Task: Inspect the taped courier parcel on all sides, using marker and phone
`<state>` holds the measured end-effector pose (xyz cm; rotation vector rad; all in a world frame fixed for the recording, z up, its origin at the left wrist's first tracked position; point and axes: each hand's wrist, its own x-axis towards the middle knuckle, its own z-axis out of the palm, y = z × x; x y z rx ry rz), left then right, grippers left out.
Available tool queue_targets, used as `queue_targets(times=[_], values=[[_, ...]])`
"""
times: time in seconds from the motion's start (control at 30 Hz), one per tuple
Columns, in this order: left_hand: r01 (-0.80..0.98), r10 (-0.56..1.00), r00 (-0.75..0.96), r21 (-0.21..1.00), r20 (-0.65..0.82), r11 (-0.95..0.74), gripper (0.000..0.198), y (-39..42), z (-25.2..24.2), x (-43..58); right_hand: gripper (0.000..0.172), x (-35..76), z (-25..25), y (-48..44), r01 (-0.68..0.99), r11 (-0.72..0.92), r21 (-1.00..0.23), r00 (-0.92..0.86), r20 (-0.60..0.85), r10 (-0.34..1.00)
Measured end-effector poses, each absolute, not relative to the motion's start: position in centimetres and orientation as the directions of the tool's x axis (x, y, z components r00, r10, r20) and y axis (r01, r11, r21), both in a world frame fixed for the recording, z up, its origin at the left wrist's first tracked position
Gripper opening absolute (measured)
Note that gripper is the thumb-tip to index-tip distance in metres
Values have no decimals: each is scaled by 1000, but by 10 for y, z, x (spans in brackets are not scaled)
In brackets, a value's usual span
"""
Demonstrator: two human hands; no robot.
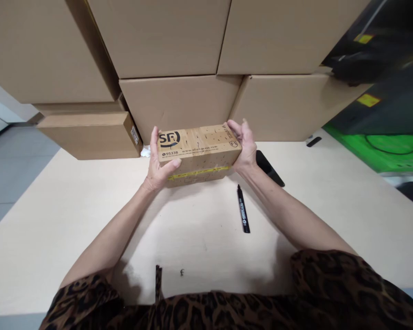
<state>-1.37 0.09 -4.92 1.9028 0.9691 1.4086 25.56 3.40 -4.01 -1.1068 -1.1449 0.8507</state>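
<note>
Between my two hands is a small brown cardboard box (199, 146) with black SF Express print on top and a yellow strip along its front. My left hand (158, 160) grips the box's left end, thumb on the front upper edge. Around the right end, my right hand (243, 144) is closed, with some fingers hidden behind it. The box looks slightly tilted; whether its underside touches the table cannot be made out. A black marker (242, 210) lies on the table in front of the box, to the right.
Large cardboard boxes (182, 103) are stacked along the back of the table (72, 206). A flatter carton (89, 135) stands at the left. A black phone-like slab (269, 168) lies beside my right wrist, and a small black object (314, 141) farther back. Something bright green (382, 149) is at the right.
</note>
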Motion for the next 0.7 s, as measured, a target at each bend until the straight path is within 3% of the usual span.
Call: queue_targets(times=[0.07,0.17,0.37,0.5,0.6,0.7], values=[[178,832,159,814,531,-553,128,2,-55,-12,100,254,-44,27,117,288,-951,220,307,926],[146,836,146,824,530,-548,128,0,-56,-10,104,253,-53,17,239,329,-913,133,367,921],[91,859,177,861,480,-500,137,-5,-48,-10,98,261,-61,-1,331,314,-890,-14,329,944],[-28,905,89,909,416,-415,121,-6,-43,-10,79,294,-54,-27,391,265,-882,-11,283,959],[-114,948,-1,941,320,-318,94,-4,-33,-10,59,325,-51,-58,598,339,-726,-74,371,926],[-186,987,0,970,158,-155,71,0,-21,-11,44,348,-55,-89,735,531,-423,-375,399,837]])
